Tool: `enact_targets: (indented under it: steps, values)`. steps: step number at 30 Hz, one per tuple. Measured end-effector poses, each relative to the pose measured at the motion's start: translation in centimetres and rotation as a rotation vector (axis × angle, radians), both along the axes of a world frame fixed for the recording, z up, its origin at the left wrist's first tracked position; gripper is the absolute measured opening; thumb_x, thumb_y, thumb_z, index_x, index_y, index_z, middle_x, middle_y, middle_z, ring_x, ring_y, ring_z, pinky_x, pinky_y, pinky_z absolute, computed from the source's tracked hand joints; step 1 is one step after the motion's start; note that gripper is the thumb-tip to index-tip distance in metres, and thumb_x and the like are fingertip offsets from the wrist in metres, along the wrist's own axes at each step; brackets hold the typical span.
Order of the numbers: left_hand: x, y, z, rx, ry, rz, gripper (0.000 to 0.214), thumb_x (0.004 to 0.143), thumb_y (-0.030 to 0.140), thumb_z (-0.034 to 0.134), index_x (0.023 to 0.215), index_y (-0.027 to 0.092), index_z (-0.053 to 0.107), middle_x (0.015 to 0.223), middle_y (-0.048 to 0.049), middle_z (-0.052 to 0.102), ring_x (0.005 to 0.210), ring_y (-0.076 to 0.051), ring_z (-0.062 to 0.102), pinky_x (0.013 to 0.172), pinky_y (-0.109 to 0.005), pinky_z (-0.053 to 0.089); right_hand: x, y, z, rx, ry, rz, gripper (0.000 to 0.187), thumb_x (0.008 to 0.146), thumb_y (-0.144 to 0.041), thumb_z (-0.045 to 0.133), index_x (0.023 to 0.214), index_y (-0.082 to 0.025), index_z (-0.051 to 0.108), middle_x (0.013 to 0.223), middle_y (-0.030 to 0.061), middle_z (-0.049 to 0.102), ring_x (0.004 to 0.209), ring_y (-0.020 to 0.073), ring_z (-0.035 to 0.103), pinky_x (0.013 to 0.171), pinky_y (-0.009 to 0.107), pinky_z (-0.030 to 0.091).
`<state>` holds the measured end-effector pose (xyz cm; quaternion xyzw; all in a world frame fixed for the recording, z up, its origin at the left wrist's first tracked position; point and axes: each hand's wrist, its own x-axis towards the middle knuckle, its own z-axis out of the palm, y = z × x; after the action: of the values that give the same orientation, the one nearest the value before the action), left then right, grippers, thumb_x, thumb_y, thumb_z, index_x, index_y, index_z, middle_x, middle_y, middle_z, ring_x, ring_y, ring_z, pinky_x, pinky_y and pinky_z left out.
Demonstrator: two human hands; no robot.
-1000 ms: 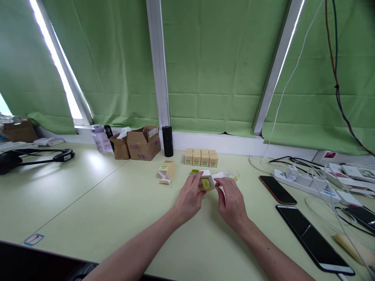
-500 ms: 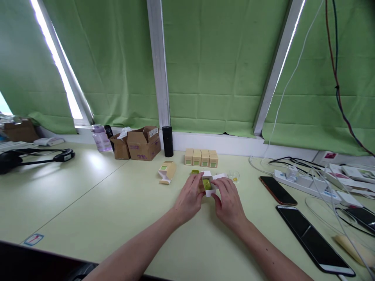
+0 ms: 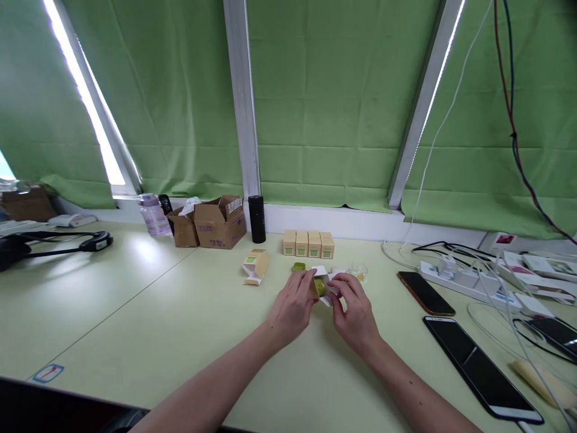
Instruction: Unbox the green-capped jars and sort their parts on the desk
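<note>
Between my hands is a small cardboard box [image 3: 321, 271], its white inner flaps spread, with a yellow-green item [image 3: 320, 287] inside. My left hand [image 3: 292, 304] is closed around the box's left side. The fingertips of my right hand [image 3: 355, 310] pinch a flap on its right side. Just behind the box lie a small green piece [image 3: 299, 266] and a clear plastic piece [image 3: 359, 272] with a yellow spot. To the left sits an opened kraft box [image 3: 256, 266]. A row of several closed kraft boxes [image 3: 308, 244] stands farther back.
A black cylinder [image 3: 257, 219] and brown cartons [image 3: 219, 222] stand by the window wall, near a purple bottle [image 3: 154, 214]. On the right are two phones [image 3: 426, 293], a power strip [image 3: 469, 282] and loose cables. A black headset [image 3: 54, 242] lies at the left.
The box has turned slightly and tilted between my hands. My right fingers have closed in on its right flap. The view has shifted a little.
</note>
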<state>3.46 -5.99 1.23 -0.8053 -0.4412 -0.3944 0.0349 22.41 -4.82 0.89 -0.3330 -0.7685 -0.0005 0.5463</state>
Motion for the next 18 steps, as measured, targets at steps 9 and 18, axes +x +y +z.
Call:
enact_targets:
  steps: [9, 18]
  values:
    - [0.4, -0.61, 0.27, 0.036, 0.183, 0.036, 0.066, 0.095, 0.012, 0.053, 0.154, 0.025, 0.029, 0.135, -0.0155, 0.059, 0.126, -0.032, 0.059, 0.083, -0.042, 0.062, -0.42, 0.52, -0.86, -0.205, 0.064, -0.007, 0.014, 0.099, -0.027, 0.057, 0.1, -0.022, 0.07, 0.118, 0.0133, 0.058, 0.096, 0.0248, 0.066, 0.072, 0.04, 0.063]
    - [0.5, -0.58, 0.37, 0.049, 0.233, 0.056, 0.064, 0.095, 0.01, 0.051, 0.153, 0.024, 0.03, 0.133, -0.0157, 0.06, 0.124, -0.032, 0.06, 0.078, -0.04, 0.063, -0.55, 0.63, -0.62, -0.28, 0.135, 0.002, 0.019, 0.099, -0.028, 0.056, 0.084, -0.02, 0.064, 0.107, 0.0098, 0.058, 0.082, 0.0205, 0.064, 0.074, 0.041, 0.061]
